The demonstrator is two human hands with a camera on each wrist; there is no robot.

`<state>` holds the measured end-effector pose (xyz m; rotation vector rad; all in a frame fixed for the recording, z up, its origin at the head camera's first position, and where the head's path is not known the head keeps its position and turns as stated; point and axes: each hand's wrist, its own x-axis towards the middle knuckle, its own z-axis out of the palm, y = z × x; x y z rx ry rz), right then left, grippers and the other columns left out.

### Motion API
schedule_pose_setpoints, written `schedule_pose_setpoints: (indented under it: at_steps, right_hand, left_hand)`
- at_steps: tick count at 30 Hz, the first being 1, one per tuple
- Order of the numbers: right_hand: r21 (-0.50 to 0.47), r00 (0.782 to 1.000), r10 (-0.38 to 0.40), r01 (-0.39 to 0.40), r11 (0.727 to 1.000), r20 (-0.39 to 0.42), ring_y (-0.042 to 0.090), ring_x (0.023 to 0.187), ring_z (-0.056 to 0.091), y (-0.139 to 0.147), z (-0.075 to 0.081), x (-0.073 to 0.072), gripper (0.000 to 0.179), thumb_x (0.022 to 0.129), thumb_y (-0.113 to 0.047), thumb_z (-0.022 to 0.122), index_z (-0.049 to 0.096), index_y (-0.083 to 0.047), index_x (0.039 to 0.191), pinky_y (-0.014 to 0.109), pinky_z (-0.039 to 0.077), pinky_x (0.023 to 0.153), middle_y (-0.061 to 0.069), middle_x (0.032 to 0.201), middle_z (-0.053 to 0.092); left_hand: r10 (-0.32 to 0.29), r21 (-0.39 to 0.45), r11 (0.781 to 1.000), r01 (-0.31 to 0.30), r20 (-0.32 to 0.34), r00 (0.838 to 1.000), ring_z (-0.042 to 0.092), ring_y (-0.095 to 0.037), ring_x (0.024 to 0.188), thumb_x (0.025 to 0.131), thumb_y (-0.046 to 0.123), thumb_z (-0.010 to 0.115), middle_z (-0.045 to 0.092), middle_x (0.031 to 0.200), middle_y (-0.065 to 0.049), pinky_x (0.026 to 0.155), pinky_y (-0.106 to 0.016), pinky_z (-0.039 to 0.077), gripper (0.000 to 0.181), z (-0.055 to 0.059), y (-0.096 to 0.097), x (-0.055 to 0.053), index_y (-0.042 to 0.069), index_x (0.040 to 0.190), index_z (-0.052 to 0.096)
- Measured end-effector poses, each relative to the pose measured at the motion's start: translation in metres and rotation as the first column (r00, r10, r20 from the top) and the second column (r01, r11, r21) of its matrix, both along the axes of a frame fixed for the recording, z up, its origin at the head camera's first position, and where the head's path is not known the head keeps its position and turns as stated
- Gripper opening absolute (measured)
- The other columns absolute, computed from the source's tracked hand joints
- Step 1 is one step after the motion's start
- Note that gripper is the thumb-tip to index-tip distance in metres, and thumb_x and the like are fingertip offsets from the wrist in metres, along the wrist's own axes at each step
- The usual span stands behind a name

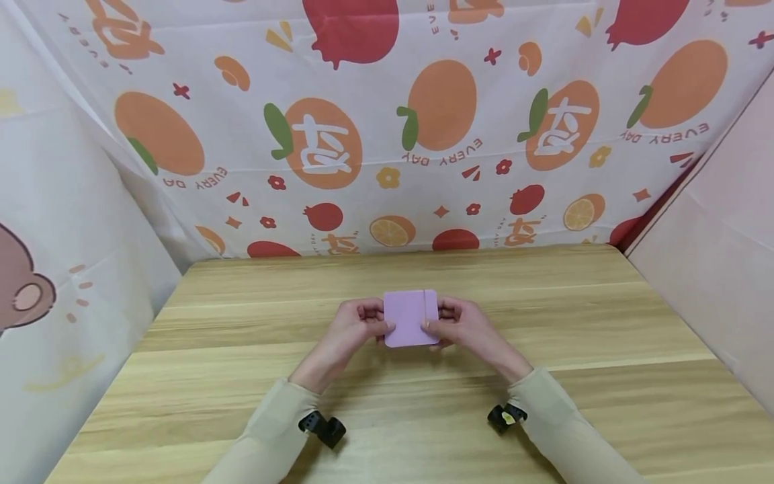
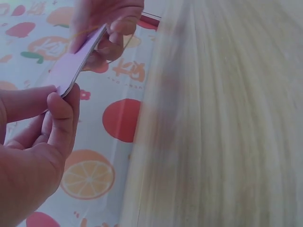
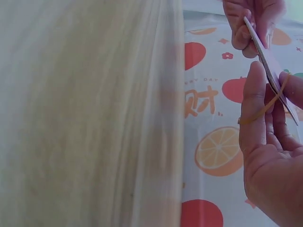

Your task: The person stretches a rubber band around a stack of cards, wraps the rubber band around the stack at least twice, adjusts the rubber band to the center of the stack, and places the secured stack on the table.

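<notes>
A thin lilac square notebook [image 1: 410,318] is held up over the table between both hands. My left hand [image 1: 358,328] pinches its left edge, thumb on the front face and fingers behind. On the opposite edge my right hand [image 1: 467,328] grips it, also thumb in front. A yellowish rubber band [image 3: 255,117] runs round the notebook near its right edge. In the right wrist view the band is stretched away from the notebook, passing over the right index finger [image 3: 254,94]. Seen edge-on there, the notebook [image 3: 267,61] shows thin layers.
A wood-grain table [image 1: 254,376] lies below the hands. Behind it hangs a white curtain [image 1: 375,181] printed with fruit, and pale cloth walls [image 1: 78,168] stand at the sides. Black wrist cameras [image 1: 329,430] are strapped over both sleeves.
</notes>
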<state>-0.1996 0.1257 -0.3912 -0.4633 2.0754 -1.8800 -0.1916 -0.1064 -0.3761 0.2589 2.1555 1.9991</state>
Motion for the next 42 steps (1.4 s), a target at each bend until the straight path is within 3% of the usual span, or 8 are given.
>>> schedule_pose_setpoints:
  at_steps: [9,15,24,27,33,38,42]
  right_hand:
    - [-0.130,0.995,0.025,-0.013,0.991,0.093,0.033,0.091,0.067,-0.002,-0.005,0.003,0.038,0.092,-0.009,0.070,0.056,0.010,0.123,0.044,0.055,0.083,0.023,0.107,0.065]
    - [-0.139,0.992,0.034,-0.017,0.990,0.122,0.024,0.086,0.069,-0.005,-0.008,0.005,0.037,0.089,-0.006,0.073,0.058,0.009,0.119,0.050,0.053,0.086,0.036,0.110,0.059]
    - [-0.113,0.992,0.070,-0.058,0.992,0.101,0.040,0.096,0.067,-0.007,-0.012,0.006,0.037,0.088,-0.005,0.073,0.059,0.014,0.116,0.048,0.053,0.086,0.030,0.106,0.065]
    - [-0.064,0.994,0.088,-0.083,0.994,0.072,0.038,0.094,0.068,-0.007,-0.013,0.007,0.031,0.087,-0.008,0.075,0.065,0.010,0.111,0.046,0.055,0.084,0.027,0.104,0.067]
    - [0.020,0.984,0.169,-0.168,0.986,-0.062,0.027,0.077,0.068,-0.006,-0.007,0.014,0.024,0.088,-0.012,0.075,0.071,0.008,0.102,0.046,0.057,0.074,0.025,0.092,0.070]
    - [0.022,0.960,0.239,-0.238,0.971,-0.148,0.031,0.073,0.068,-0.010,0.000,0.023,0.016,0.089,-0.010,0.073,0.074,0.005,0.096,0.050,0.057,0.071,0.015,0.087,0.072]
    - [0.056,0.928,0.284,-0.279,0.959,-0.242,0.030,0.075,0.069,-0.013,0.004,0.028,0.016,0.091,-0.011,0.070,0.075,0.002,0.098,0.046,0.057,0.071,0.010,0.088,0.073]
  left_hand:
    - [0.100,0.043,0.994,-0.102,0.034,0.994,0.055,-0.018,0.066,0.084,-0.005,0.067,0.061,0.077,-0.009,0.065,-0.036,0.049,0.010,0.003,0.000,-0.001,-0.006,0.094,0.065]
    - [0.130,0.072,0.989,-0.133,0.041,0.991,0.054,-0.018,0.063,0.085,-0.005,0.066,0.061,0.076,-0.009,0.062,-0.032,0.048,0.015,0.008,-0.003,-0.003,-0.008,0.099,0.066]
    - [0.172,0.163,0.970,-0.181,0.067,0.983,0.052,-0.016,0.060,0.086,-0.006,0.065,0.064,0.077,-0.008,0.055,-0.026,0.044,0.017,0.016,-0.009,-0.005,-0.012,0.102,0.064]
    - [0.203,0.184,0.959,-0.214,0.077,0.976,0.053,-0.013,0.060,0.086,-0.006,0.065,0.066,0.078,-0.008,0.053,-0.023,0.043,0.019,0.017,-0.011,-0.006,-0.014,0.103,0.062]
    - [0.263,0.197,0.938,-0.285,0.133,0.956,0.055,-0.012,0.062,0.085,-0.009,0.065,0.066,0.078,-0.008,0.052,-0.021,0.042,0.023,0.015,-0.013,-0.009,-0.016,0.107,0.062]
    - [0.289,0.191,0.929,-0.317,0.161,0.944,0.055,-0.012,0.061,0.082,-0.011,0.065,0.065,0.074,-0.008,0.049,-0.019,0.042,0.023,0.011,-0.012,-0.009,-0.017,0.105,0.063]
    - [0.303,0.181,0.925,-0.333,0.174,0.937,0.054,-0.012,0.058,0.081,-0.013,0.065,0.064,0.071,-0.008,0.047,-0.019,0.041,0.022,0.007,-0.011,-0.009,-0.017,0.103,0.063]
